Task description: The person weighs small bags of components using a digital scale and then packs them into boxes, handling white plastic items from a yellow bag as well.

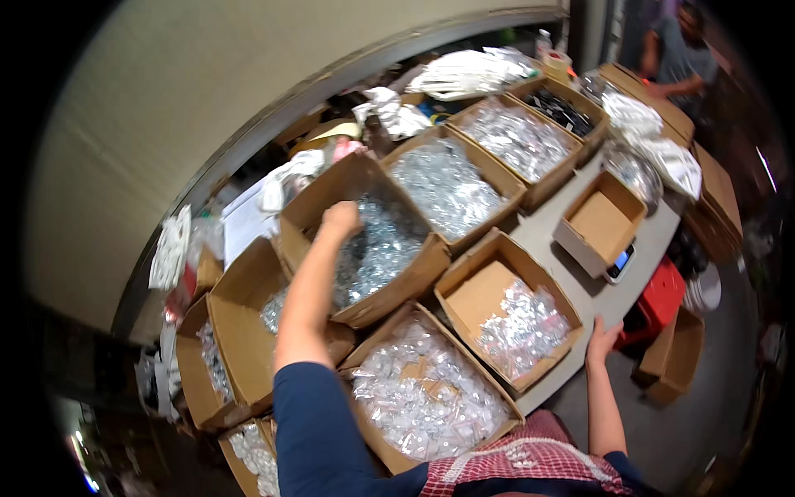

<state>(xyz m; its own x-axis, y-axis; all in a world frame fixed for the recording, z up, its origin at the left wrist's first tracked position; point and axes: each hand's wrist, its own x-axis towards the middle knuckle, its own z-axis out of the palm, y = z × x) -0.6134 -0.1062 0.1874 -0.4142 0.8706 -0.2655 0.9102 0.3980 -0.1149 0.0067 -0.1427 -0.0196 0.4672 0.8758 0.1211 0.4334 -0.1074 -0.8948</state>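
Observation:
My left hand (341, 219) is inside a deep cardboard box (315, 199) of small shiny metal parts (381, 248), near its left wall. Its fingers are curled and slightly blurred, so whatever they hold is hidden. On the right, my right hand (603, 341) rests at the edge of the grey table (571, 311), fingers apart and holding nothing. Between my arms stand a box of small clear plastic packets (426, 398) and a part-filled box of similar packets (526, 327).
Further boxes hold clear packets (447, 186) and black pieces (559, 112). A small open box (600, 219) sits on a scale (621, 263) near the table's right edge. A red stool (662, 298) stands beyond that edge. Another person (683, 58) is at the far right.

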